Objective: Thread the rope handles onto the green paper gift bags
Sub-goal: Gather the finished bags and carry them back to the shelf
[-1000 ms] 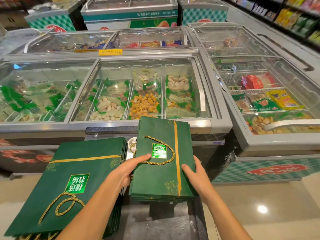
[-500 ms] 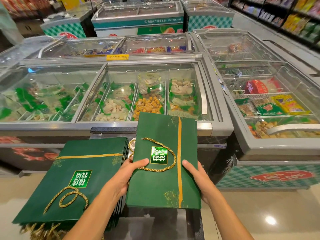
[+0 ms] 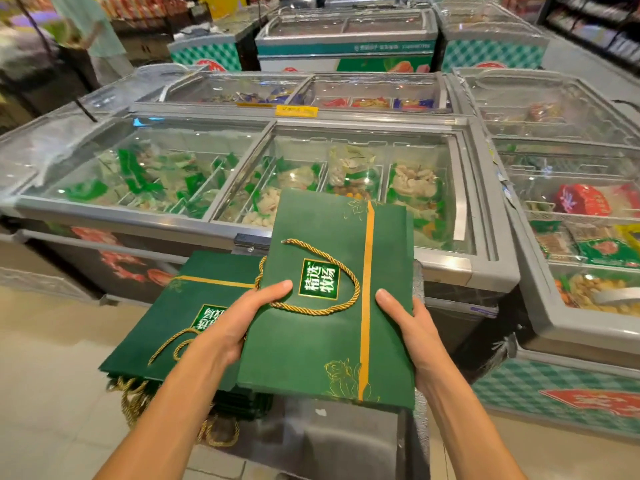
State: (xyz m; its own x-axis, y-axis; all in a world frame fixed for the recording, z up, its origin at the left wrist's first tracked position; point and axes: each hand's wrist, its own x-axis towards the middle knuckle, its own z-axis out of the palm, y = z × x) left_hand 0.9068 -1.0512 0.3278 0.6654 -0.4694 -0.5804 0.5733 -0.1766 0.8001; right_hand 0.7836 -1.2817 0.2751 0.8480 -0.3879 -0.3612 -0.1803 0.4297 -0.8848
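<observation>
- Left hand grips the bag by its left edge: thumb flat on top, fingers tucked underneath where we can't see them.
- Right hand does the same on the right edge, with the thumb on top just right of the gold stripe and the rest hidden below.
- So both hands are clamped on the bag. It's up in the air, lying fairly flat with its face up, in front of the freezer.
- The rope lies in a loop on the bag's face, circling the label. One end goes into a hole near the top left, and the lower curve runs under the left thumb.
- Along the bag's right edge we spot a sliver of another green layer behind it. We honestly can't tell if that's a second bag or just a fold.
- Just to the left, partly under the held bag and the left wrist, sits a stack of more green bags. The top one has its own rope looped on it.
- Gold rope ends dangle from the stack's near edge.
- The stack rests on a dark surface close to us.
- Further out, the freezer is glass-topped and full of packed food. There's a second freezer to the right, plus a yellow tag on the frame behind.
- Pale floor shows on the left.
</observation>
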